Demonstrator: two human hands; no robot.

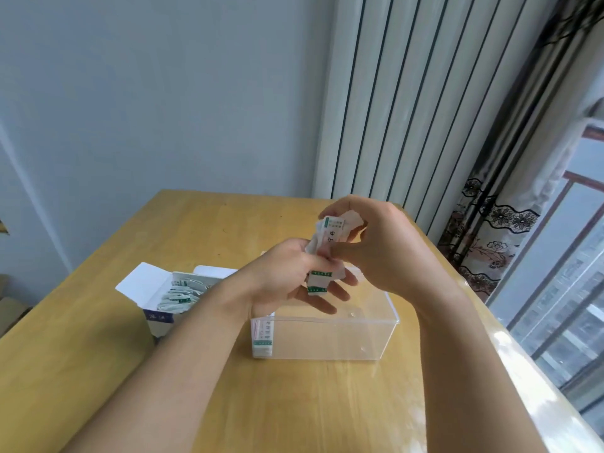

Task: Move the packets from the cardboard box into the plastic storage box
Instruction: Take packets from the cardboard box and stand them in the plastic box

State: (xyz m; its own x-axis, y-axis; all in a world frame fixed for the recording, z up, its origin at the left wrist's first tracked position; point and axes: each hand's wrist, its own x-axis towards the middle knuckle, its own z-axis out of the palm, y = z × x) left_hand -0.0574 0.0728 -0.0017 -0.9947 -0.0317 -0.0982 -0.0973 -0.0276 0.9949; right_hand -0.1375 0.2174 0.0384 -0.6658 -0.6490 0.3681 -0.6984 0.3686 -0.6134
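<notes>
Several packets (322, 256) sit bunched between both your hands, left hand (287, 276) and right hand (369, 243) pinching them above the plastic storage box (343, 335). They look light, thin and floppy, likely slippery; grip by the flat faces. Your fingers (327, 302) hide the count; more remain in the cardboard box (157, 299) further left.

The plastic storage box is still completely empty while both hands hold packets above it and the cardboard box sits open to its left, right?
Not quite. The head view shows the plastic storage box already has packets standing against its left wall. The rest holds: the left hand and right hand hold packets above it, and the open cardboard box sits to its left.
</notes>
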